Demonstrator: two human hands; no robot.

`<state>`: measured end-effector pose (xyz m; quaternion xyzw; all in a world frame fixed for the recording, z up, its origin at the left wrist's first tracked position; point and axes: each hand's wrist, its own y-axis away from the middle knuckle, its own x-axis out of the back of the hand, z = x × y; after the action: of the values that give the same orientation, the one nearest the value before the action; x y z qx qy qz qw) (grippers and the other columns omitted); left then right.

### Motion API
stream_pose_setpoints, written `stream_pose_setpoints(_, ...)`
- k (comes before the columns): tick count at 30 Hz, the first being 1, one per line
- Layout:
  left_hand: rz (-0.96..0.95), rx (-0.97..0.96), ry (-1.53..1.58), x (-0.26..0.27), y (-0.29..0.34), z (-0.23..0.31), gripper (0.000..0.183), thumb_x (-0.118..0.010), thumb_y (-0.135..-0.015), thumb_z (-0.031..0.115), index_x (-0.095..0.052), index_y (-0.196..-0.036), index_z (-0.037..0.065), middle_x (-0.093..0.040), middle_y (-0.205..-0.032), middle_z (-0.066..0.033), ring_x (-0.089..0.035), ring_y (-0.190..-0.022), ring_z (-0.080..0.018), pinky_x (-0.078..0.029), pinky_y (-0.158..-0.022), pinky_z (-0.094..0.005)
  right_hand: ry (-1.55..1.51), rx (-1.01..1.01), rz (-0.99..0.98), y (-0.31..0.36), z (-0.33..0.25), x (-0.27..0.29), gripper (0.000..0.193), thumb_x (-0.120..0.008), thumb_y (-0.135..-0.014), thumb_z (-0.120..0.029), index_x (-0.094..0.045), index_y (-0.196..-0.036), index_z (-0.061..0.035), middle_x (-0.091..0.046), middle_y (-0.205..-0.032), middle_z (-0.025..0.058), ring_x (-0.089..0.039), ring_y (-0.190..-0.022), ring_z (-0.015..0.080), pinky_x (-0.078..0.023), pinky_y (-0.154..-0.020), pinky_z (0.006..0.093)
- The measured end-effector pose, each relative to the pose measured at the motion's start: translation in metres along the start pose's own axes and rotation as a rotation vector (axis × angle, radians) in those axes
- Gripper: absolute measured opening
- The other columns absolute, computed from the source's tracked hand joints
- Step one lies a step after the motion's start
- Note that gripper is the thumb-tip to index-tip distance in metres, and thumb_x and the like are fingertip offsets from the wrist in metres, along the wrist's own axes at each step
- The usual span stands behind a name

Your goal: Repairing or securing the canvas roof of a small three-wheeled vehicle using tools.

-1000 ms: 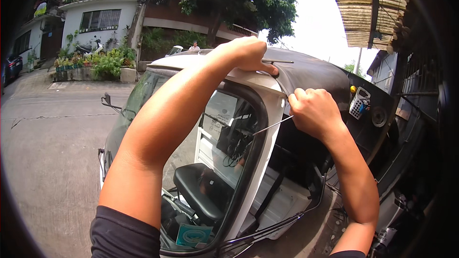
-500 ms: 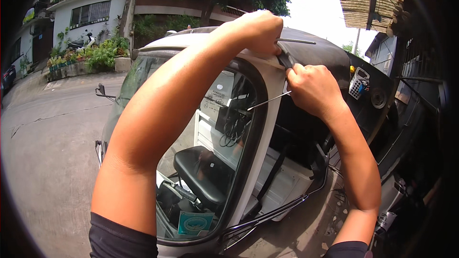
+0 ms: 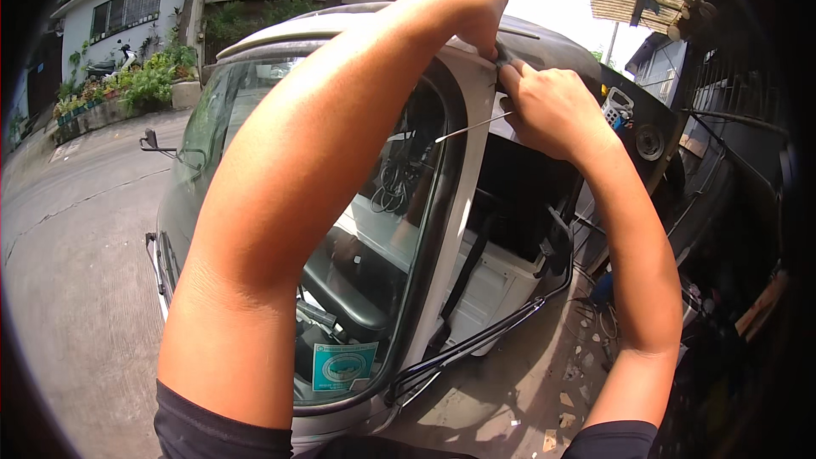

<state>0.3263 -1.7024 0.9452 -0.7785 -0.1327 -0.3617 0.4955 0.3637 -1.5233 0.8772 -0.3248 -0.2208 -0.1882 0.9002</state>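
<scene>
Both my arms are raised to the top corner of a small white vehicle's windshield (image 3: 357,238), which has a black rubber seal (image 3: 455,119). My left hand (image 3: 476,13) is closed at the roof edge; a thin metal rod (image 3: 520,32) sticks out past it to the right. Beside and slightly below it, my right hand (image 3: 548,102) is closed, with another thin metal rod (image 3: 474,127) pointing left across the windshield's edge. Any handles of the rods are hidden. Between my hands, the fingers press at a short black strip (image 3: 502,55) on the white pillar (image 3: 463,195).
The dark roof (image 3: 561,47) curves behind my hands. A side mirror (image 3: 153,143) juts out at left over the concrete road (image 3: 76,221). Behind the glass is a black seat (image 3: 348,289). At right hangs a white plastic basket (image 3: 618,106); debris (image 3: 568,399) lies on the ground.
My view has shifted, and the vehicle sits higher and further left in it. Both hands have stayed at the windshield corner, the right one now closer up against the left.
</scene>
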Motion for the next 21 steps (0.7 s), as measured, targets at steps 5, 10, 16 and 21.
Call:
stream_pose_setpoints(5, 0.069, 0.034, 0.001, -0.009, 0.007, -0.002, 0.047, -0.087, -0.068, 0.036, -0.074, -0.090, -0.004, -0.072, -0.084, -0.0218, -0.072, -0.076, -0.0325, -0.058, -0.072, -0.0388, -0.474, -0.164, 0.198, 0.041, 0.020, -0.005, 0.027, -0.050, -0.085, -0.021, -0.046, -0.102, -0.0006, -0.060, -0.095, 0.0203, -0.062, -0.089, 0.0376, -0.049, -0.084, 0.0453)
stream_pose_setpoints(10, -0.039, 0.077, 0.012, 0.007, 0.010, 0.003, 0.041, -0.083, -0.069, 0.037, -0.075, -0.086, 0.000, -0.073, -0.086, -0.0197, -0.072, -0.080, -0.0345, -0.058, -0.072, -0.0427, -0.824, -0.402, 0.377, 0.081, 0.023, -0.003, 0.018, -0.042, -0.099, -0.019, -0.044, -0.104, -0.0018, -0.052, -0.086, 0.0136, -0.049, -0.080, 0.0232, -0.044, -0.082, 0.0346)
stream_pose_setpoints(16, -0.077, 0.002, 0.047, -0.002, -0.013, -0.011, 0.051, -0.087, -0.064, 0.043, -0.076, -0.092, 0.002, -0.074, -0.093, -0.0168, -0.072, -0.086, -0.0307, -0.058, -0.078, -0.0393, -0.523, -0.535, 0.164, 0.072, -0.015, 0.035, 0.035, -0.039, -0.108, -0.032, -0.057, -0.125, -0.0058, -0.069, -0.093, 0.0208, -0.068, -0.092, 0.0326, -0.050, -0.082, 0.0388)
stream_pose_setpoints(21, -0.071, 0.005, 0.131, -0.001, -0.014, -0.009, 0.049, -0.087, -0.065, 0.036, -0.075, -0.096, 0.000, -0.074, -0.094, -0.0180, -0.072, -0.083, -0.0306, -0.059, -0.076, -0.0396, -0.460, -0.695, -0.016, 0.064, -0.027, 0.070, 0.033, -0.042, -0.106, -0.026, -0.057, -0.115, 0.0011, -0.066, -0.108, 0.0278, -0.064, -0.106, 0.0413, -0.049, -0.092, 0.0441)
